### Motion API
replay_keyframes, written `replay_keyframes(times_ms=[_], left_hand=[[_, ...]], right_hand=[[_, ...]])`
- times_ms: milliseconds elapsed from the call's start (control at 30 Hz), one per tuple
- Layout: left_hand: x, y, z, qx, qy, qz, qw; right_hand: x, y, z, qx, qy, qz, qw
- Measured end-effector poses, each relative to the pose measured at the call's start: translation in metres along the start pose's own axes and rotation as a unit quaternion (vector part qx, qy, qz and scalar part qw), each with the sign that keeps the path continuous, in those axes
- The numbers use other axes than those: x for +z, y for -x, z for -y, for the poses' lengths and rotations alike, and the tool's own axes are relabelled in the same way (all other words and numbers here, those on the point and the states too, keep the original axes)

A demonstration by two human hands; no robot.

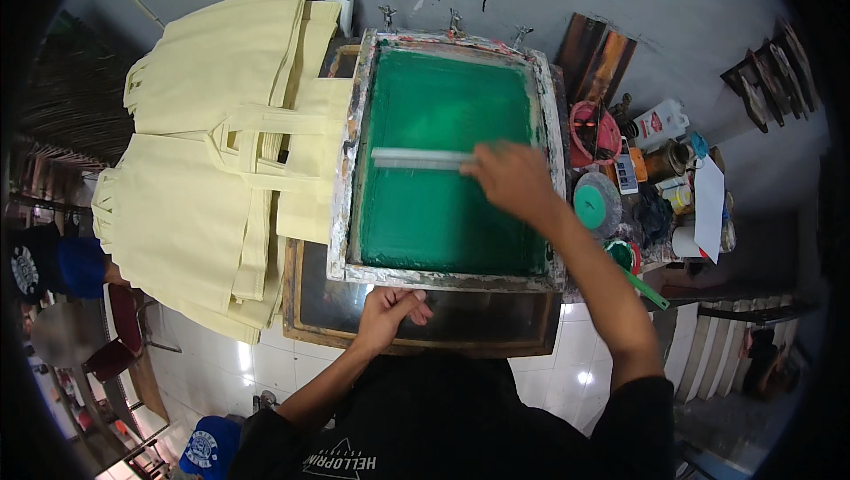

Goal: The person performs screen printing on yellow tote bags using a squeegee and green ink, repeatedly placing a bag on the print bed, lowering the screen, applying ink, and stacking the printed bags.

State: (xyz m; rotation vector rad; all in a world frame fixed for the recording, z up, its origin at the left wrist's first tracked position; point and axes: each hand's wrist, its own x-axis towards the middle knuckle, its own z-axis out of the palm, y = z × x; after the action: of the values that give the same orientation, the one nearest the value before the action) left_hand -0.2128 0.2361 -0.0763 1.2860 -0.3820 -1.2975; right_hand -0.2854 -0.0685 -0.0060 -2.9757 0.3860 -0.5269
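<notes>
A framed printing screen [338,214] with a paint-smeared border lies in front of me, its mesh [443,223] coated in green. My right hand [513,177] reaches over the mesh, closed on one end of a long narrow pale strip [416,158]. That strip points left across the green surface; motion blurs the hand, and I cannot tell the strip's exact kind. At the screen's near edge is my left hand [394,316], its fingers curled in with nothing visible in them. I cannot tell if it touches the frame.
Pale yellow cloth pieces [186,188] are stacked on the left, partly reaching under the screen. A dark panel with a wooden border [310,303] lies below. On the right crowd a red-pink tub [594,133], a lid with green paint [591,207], a white jug [662,122] and a green-handled tool [651,290].
</notes>
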Motion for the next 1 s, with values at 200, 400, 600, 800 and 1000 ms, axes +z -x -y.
replay_keyframes(times_ms=[200,400,600,800,1000], left_hand=[[-0.006,-0.001,-0.012,-0.078,0.081,0.031,0.993],[-0.009,0.006,-0.027,-0.156,0.15,0.108,0.97],[0.001,-0.056,-0.111,0.121,-0.18,0.147,0.965],[-0.01,-0.204,-0.213,0.546,-0.528,-0.164,0.629],[-0.025,-0.221,-0.214,0.362,-0.571,-0.095,0.731]], right_hand=[[0.01,-0.113,-0.104,0.056,-0.056,0.076,0.994],[0.006,-0.149,-0.114,0.117,-0.042,0.11,0.986],[0.034,-0.128,-0.094,0.114,0.058,-0.007,0.992],[0.039,-0.106,-0.076,0.096,0.054,-0.065,0.992],[0.028,-0.079,-0.055,0.104,0.043,-0.034,0.993]])
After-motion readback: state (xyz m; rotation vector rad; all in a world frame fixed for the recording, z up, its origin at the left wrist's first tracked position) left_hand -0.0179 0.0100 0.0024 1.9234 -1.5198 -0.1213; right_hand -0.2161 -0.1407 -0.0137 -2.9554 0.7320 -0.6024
